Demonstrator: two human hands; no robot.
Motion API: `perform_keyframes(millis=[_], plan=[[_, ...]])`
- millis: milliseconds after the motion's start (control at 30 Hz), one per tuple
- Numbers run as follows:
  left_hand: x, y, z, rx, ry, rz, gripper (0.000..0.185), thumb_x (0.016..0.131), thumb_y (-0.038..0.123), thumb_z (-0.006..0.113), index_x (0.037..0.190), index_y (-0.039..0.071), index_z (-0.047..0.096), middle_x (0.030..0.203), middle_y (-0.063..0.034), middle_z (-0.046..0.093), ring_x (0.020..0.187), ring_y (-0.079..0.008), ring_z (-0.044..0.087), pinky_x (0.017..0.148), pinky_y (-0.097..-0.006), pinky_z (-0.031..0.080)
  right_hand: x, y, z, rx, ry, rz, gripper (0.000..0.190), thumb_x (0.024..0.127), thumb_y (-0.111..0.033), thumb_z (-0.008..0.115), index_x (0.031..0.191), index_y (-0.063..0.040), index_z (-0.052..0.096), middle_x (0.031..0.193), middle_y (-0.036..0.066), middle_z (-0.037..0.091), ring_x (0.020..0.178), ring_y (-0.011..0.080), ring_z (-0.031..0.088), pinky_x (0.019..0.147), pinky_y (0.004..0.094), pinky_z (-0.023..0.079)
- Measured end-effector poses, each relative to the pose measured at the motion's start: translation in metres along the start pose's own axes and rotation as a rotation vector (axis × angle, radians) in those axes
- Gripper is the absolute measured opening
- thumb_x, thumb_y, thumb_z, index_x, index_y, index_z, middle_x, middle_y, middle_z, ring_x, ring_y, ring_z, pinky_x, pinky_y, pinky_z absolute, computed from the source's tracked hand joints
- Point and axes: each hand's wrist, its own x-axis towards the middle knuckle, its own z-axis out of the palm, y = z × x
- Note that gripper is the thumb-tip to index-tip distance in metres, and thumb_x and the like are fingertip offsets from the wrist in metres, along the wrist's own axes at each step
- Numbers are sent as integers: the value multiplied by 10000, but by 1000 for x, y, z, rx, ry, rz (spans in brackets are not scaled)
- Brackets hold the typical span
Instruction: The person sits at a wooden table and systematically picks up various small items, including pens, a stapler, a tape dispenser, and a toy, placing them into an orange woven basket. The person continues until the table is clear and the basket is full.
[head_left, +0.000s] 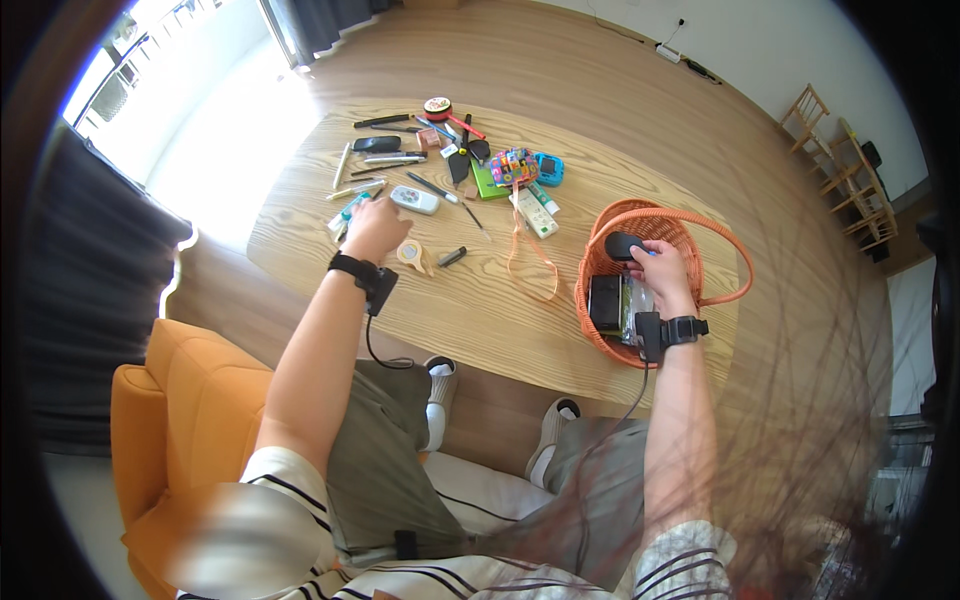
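My right hand (661, 271) holds a black computer mouse (622, 246) over the orange woven basket (712, 301). Inside the basket lie a black box-shaped item (605, 302) and something in clear plastic (637, 298). At the left part of the wooden table, my left hand (380, 225) is over a teal-and-white tube (349, 210); whether the fingers grip it is hidden. Close to that hand are a white remote control (415, 199), a correction tape dispenser (411, 253) and a short dark marker cap or stub (452, 256). Both wrists wear black strapped devices with cables.
Pens, a black glasses case or mouse-like item (377, 144), a red round tin (437, 109), a patterned pouch (514, 166) with an orange strap, a blue handheld device (550, 170) and a white power strip or remote (534, 213) lie across the table (480, 315). An orange armchair (210, 375) stands at left.
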Motion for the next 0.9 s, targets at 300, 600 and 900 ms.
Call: perform_keyframes(millis=[300,600,900], plan=[[11,-70,13,-89,139,-347,459,931,341,776,1297,73,710,1384,-271,639,1366,-421,546,1156,-478,456,29,10,28,-262,58,-51,393,1040,-91,681,1416,-5,608,1048,94,730,757,168,728,619,319,613],[-21,-14,21,-223,-184,382,654,731,4,847,1345,163,687,1371,-196,631,1306,-413,593,1105,-452,523,29,16,20,-165,31,-91,630,1001,-166,753,1572,-31,522,1166,128,696,891,191,705,703,343,611],[-23,-6,31,-51,-112,441,488,735,-79,799,1147,163,700,1167,-98,650,1237,-357,609,1017,-440,529,6,8,11,-294,68,-194,354,1003,-194,766,1290,-5,684,1222,130,743,1151,227,711,973,361,568]])
